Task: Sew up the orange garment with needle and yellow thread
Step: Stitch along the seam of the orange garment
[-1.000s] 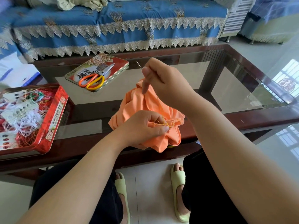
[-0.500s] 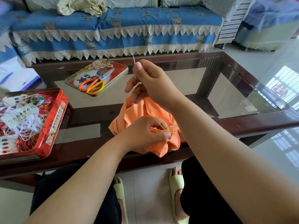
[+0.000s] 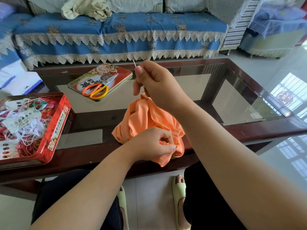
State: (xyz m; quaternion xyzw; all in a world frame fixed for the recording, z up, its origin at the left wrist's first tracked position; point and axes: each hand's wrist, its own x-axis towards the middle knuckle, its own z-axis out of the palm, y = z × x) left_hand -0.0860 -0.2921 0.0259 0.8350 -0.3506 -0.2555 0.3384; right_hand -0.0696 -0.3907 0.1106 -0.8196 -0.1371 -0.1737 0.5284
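Note:
The orange garment (image 3: 142, 118) lies bunched on the near edge of the glass coffee table (image 3: 249, 130). My left hand (image 3: 152, 143) pinches a fold of it at the seam, where yellow stitches show. Raised above the garment, my right hand (image 3: 156, 83) pinches the needle (image 3: 134, 63), whose tip sticks up past my thumb. The yellow thread (image 3: 163, 128) runs taut from under my right hand down to the seam at my left fingertips.
A red tin (image 3: 56, 123) full of tangled threads sits at the table's left. Behind it a tin lid (image 3: 123, 72) carries orange-and-yellow scissors (image 3: 98, 90). A blue-covered sofa (image 3: 116, 39) stands beyond the table. My knees and slippered feet are below the edge.
My right hand has lifted the needle up and away from the garment, pulling the yellow thread longer and taut. My left hand has kept its pinch on the seam.

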